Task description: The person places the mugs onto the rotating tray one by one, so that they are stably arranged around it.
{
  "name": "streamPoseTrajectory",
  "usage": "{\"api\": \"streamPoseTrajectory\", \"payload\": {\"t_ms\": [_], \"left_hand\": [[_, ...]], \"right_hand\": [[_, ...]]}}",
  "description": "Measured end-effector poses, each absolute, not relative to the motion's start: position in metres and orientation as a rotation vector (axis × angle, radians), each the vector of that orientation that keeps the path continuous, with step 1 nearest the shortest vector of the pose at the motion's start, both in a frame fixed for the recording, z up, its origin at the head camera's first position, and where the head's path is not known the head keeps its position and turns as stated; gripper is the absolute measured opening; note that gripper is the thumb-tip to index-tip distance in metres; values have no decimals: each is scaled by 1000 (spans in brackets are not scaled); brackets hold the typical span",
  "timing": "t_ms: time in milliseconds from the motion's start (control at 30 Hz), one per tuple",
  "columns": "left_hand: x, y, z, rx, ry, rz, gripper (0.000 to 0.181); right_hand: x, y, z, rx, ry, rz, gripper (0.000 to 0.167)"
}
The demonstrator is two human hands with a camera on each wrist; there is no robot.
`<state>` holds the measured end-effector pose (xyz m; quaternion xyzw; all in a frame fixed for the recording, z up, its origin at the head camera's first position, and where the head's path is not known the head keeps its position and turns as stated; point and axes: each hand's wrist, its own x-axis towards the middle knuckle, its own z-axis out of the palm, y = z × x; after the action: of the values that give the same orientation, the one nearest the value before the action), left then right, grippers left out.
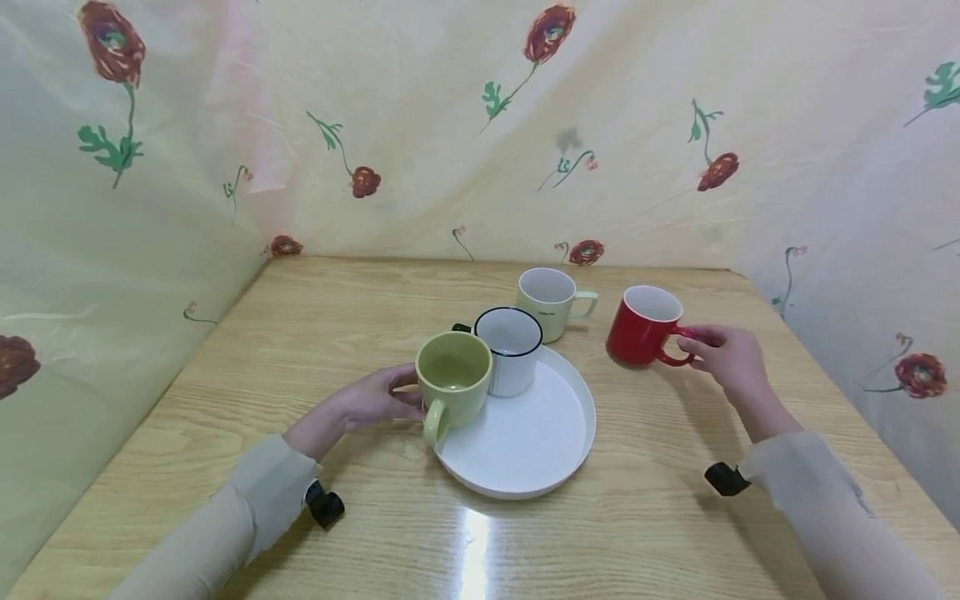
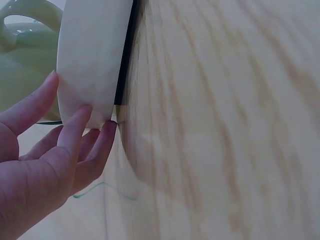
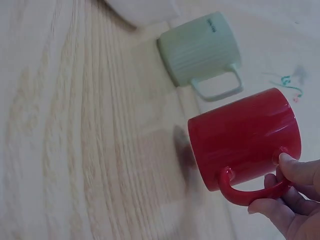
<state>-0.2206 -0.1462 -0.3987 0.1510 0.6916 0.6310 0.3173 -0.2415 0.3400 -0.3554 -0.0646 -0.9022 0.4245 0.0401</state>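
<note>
My right hand (image 1: 726, 360) pinches the handle of a red mug (image 1: 637, 333) with a white inside. The red mug tilts, and its shadow in the right wrist view lies apart from its base. At the left, my left hand (image 1: 382, 396) touches the outer wall of a round white tray (image 2: 90, 60) with its fingertips, fingers fairly straight and thumb near the rim. A yellow-green mug (image 1: 450, 375) stands at the tray's left side, handle toward the front. Beside it on the tray is a white mug (image 1: 512, 367) with a black rim.
A pale green mug (image 1: 546, 312) stands on the wooden table (image 1: 360, 308) just behind the tray, handle to the right. Curtains with a poppy print (image 1: 420, 125) enclose the table at the back and both sides.
</note>
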Motion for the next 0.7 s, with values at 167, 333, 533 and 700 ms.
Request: {"api": "streamPoseTrajectory", "payload": {"t_ms": [167,333,533,700], "left_hand": [[-219,-145,-397,391,1855,1648,82],[-218,-146,-397,385,1918,1626,79],[-218,-150,-399,399,1909,1626,78],[-218,-149,-397,431,1852,1646,79]], "right_hand": [[-227,339,-347,-205,-2705,1382,58],[-214,330,-337,-178,-2663,1443,61],[-198,311,-327,-135,-2668,1480,60],[-187,293,-320,-65,-2672,1517,58]]}}
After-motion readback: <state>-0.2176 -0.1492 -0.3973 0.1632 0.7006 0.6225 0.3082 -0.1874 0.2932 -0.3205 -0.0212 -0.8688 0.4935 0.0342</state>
